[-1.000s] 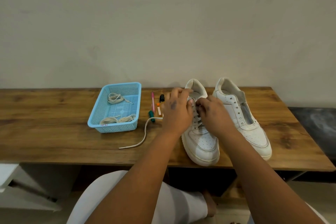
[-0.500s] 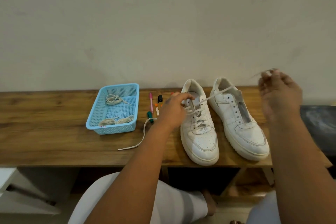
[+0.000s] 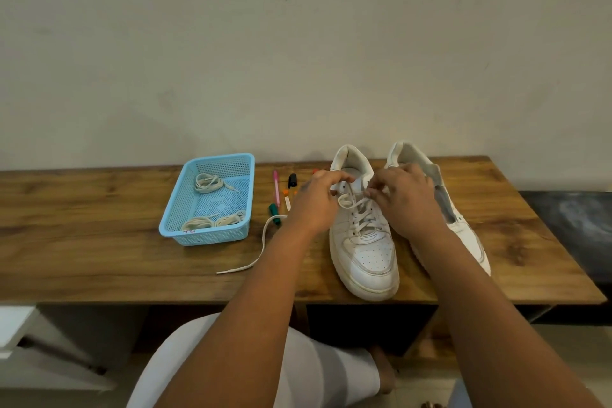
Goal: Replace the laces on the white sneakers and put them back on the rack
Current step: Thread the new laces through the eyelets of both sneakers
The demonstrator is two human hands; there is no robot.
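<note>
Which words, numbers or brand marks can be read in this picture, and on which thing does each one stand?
Red handwritten mark on the front rim of the blue basket: too blurred to read for certain.
Print on the small white marker beside the pink pen: too small to read.
The laced sneaker and the unlaced sneaker: no readable brand or text shows.

You face a plain off-white wall (image 3: 298, 43) — bare, evenly lit. Against it stands a wooden bench (image 3: 82, 242) with dark grain; a dark slab (image 3: 576, 225) adjoins its right edge — pale floor (image 3: 424, 391) shows beneath.
</note>
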